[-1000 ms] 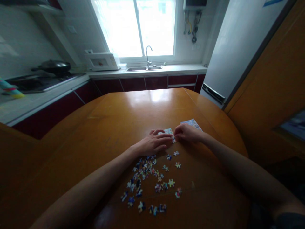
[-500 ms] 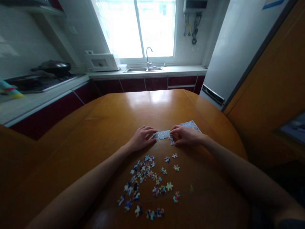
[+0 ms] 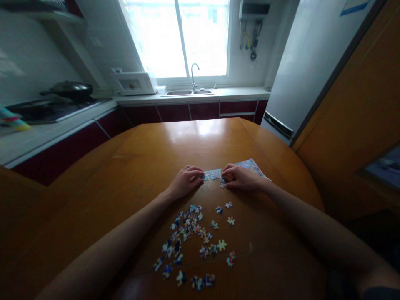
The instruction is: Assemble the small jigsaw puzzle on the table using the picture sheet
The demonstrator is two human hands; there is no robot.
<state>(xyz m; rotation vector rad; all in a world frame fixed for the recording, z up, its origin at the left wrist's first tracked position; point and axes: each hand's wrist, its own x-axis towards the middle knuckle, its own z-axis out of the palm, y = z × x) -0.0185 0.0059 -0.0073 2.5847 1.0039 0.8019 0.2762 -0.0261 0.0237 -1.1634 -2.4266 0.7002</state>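
A joined strip of jigsaw puzzle (image 3: 212,175), pale blue and white, lies on the wooden table between my hands. My left hand (image 3: 186,180) closes its thumb and fingers on the strip's left end. At the opposite end my right hand (image 3: 240,177) has its fingers bent round the edge, where a short part of the strip juts toward me. Its fingertips hide some of that corner. Nearer to me is a loose heap of jigsaw pieces (image 3: 189,225), with several single pieces spread around it.
A printed sheet (image 3: 252,166) lies partly under my right hand. The round-ended table (image 3: 131,158) reaches toward a counter with a sink (image 3: 178,93) and a microwave (image 3: 134,83). A wok (image 3: 71,89) sits on the stove at left; a fridge (image 3: 300,62) stands at right.
Both hands and the joined puzzle strip have shifted slightly away from me. My right hand has edged a little to the left. The loose pieces lie as before.
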